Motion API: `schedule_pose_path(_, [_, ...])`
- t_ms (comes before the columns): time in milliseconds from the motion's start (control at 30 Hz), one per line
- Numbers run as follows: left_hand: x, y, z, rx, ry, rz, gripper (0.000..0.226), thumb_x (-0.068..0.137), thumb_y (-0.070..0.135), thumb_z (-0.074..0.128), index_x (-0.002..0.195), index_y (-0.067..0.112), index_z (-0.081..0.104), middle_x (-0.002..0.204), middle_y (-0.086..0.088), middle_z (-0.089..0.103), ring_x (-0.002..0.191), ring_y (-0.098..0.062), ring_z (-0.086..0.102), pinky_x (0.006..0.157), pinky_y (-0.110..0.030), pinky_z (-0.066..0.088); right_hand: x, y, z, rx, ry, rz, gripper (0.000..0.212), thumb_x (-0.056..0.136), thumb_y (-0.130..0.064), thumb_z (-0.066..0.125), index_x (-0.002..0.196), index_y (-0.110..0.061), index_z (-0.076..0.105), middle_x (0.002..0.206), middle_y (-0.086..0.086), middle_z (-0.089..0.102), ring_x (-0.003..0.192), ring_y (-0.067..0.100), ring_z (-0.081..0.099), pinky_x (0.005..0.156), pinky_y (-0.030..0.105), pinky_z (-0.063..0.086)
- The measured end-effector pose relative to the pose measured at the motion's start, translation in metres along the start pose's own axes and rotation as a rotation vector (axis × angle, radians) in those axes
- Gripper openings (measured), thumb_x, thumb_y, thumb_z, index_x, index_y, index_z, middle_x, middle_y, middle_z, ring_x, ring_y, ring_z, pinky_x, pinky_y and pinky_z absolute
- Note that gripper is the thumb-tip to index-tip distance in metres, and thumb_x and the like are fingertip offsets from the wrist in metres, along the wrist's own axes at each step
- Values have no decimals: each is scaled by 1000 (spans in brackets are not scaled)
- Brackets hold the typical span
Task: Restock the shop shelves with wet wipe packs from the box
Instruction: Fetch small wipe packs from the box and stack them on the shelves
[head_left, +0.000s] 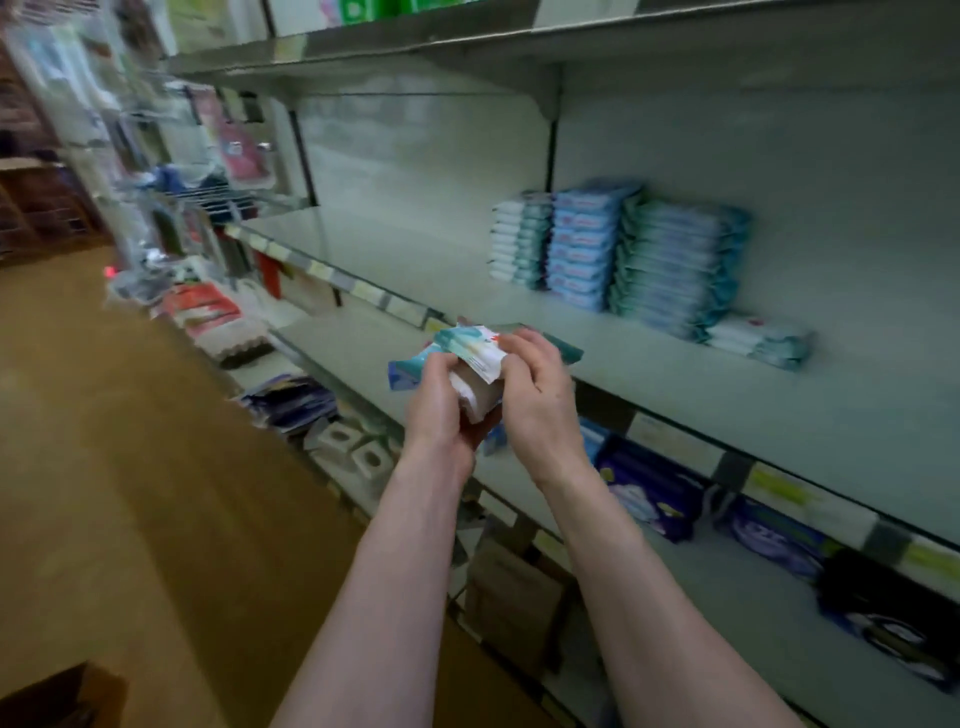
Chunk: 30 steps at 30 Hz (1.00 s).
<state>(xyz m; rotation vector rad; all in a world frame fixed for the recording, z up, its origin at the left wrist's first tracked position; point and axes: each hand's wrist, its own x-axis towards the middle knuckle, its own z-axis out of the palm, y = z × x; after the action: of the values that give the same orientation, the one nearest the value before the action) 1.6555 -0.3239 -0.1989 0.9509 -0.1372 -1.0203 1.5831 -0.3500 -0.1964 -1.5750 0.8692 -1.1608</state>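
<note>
Brown cardboard, possibly a corner of the box (62, 696), shows at the lower-left edge on the shop floor, nearest the camera. Two bare forearms reach forward toward the shelving. Both hands grip a small bundle of wet wipe packs (470, 353) just in front of the lip of the middle shelf (395, 270). The left hand (441, 400) cups it from below, while the right hand (537, 384) closes over its right end, fingers (519, 345) curled round the wrapping. Blur hides the count (at least three wrappers show: teal-and-white, blue and dark teal). The bundle's long axis runs roughly along the shelf's front edge. Beyond, up and to the right and well apart from the hands, three tall stacks (587, 244) of flat packs stand touching side by side: one white-and-teal, one blue, one teal. A low pile (758, 340) of what looks like two packs lies just beside them on the right. The right hand is the nearer to that row, so placing likely means carrying the bundle rightward and deeper onto the shelf.
</note>
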Motion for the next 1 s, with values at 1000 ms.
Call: schedule_pose_path(1000, [93, -108, 196, 434, -395, -259, 22, 87, 13, 64, 107, 6, 59, 101, -16, 63, 74, -23, 64, 52, -27, 55, 117, 49, -236, -211, 538, 447, 30, 92, -34, 58, 94, -7, 69, 89, 9, 68, 72, 20, 60, 61, 29, 45])
